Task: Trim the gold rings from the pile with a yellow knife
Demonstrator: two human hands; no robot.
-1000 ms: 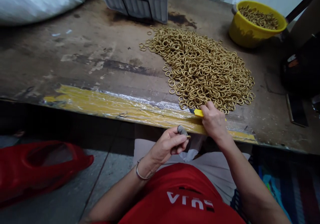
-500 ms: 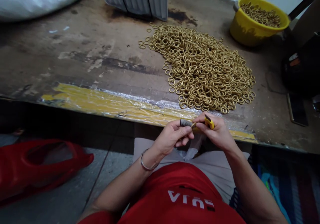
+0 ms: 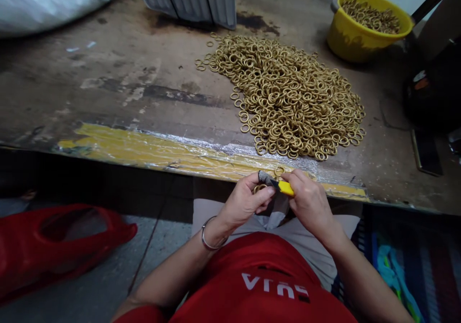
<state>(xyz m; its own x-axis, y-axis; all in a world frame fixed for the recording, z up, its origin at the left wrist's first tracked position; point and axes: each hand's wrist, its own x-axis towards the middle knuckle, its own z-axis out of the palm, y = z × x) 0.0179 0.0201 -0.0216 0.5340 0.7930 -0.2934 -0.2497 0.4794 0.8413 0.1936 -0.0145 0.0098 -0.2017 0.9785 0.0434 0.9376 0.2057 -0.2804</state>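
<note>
My left hand (image 3: 245, 199) is closed around a gold-coloured ring (image 3: 258, 188), only part of which shows between the fingers. A grey wrapping (image 3: 265, 177) covers the tip of its index finger. In my right hand (image 3: 311, 200) is a yellow utility knife (image 3: 286, 188), its dark blade pointing left at the left thumb and wrapped finger. Whether the blade touches the ring I cannot tell. A single ring (image 3: 279, 171) shows just above the knife, by the right fingertips at the table edge. Beyond both hands spreads a large pile of gold rings (image 3: 288, 92).
A yellow bowl (image 3: 347, 42) with more rings stands at the back right. The grey ribbed plastic container (image 3: 194, 1) is at the back, a white sack (image 3: 54, 1) at the far left. A phone (image 3: 427, 152) lies on the right. Yellow tape (image 3: 144, 145) lines the table edge.
The knife has swung from pointing up in my right hand to pointing left at my left fingers. A ring now shows apart near the right fingertips. The view has shifted slightly.
</note>
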